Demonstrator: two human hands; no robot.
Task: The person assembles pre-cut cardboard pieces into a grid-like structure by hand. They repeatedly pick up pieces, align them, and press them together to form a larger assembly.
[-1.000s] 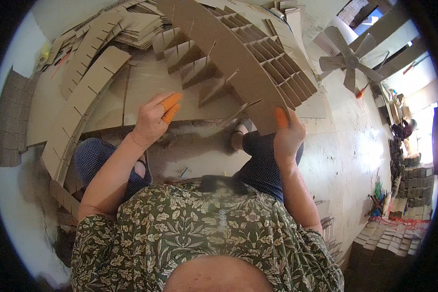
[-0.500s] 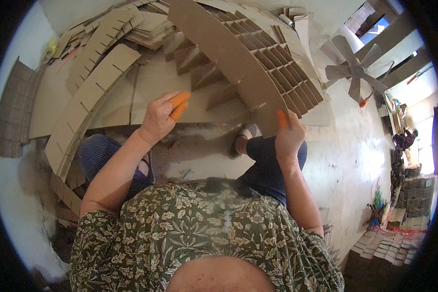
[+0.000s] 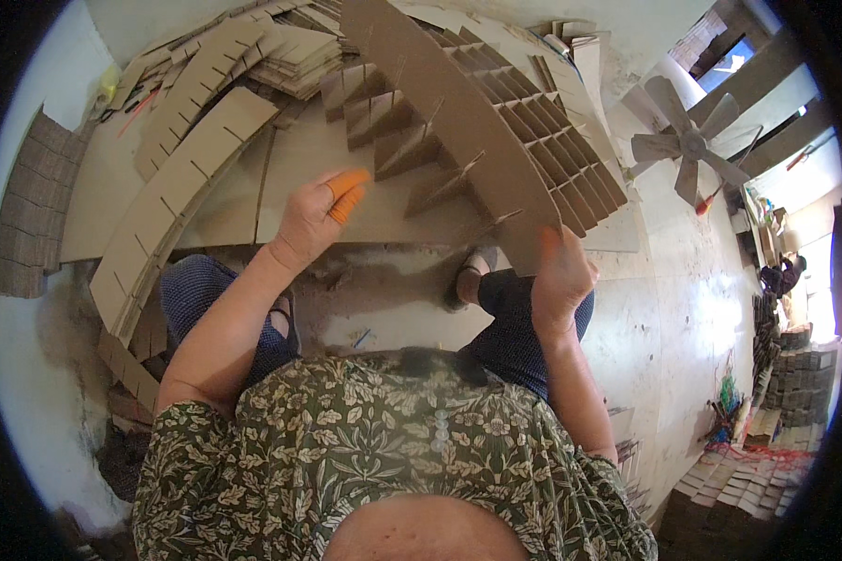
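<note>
My right hand grips the near end of a long slotted cardboard strip, its thumb on the face of it. The strip stands on edge, slanting away to the far left. Shorter cardboard cross pieces poke out from its left side, tilted and seated in its slots. Just right of it lies an assembled cardboard divider grid with many cells; whether the two are joined, I cannot tell. My left hand hovers left of the cross pieces, orange covers on its fingers, which are curled together with nothing visible in them.
Slotted strips lie stacked along the left of the low work board. More cardboard piles sit at the back. A fan stands on the right. Bundled dividers lean at the left wall; a person is far right.
The view has shifted slightly. The long strip with its cross pieces stays in my right hand, and the cross pieces look sharper now. My left hand keeps almost the same place and pose.
</note>
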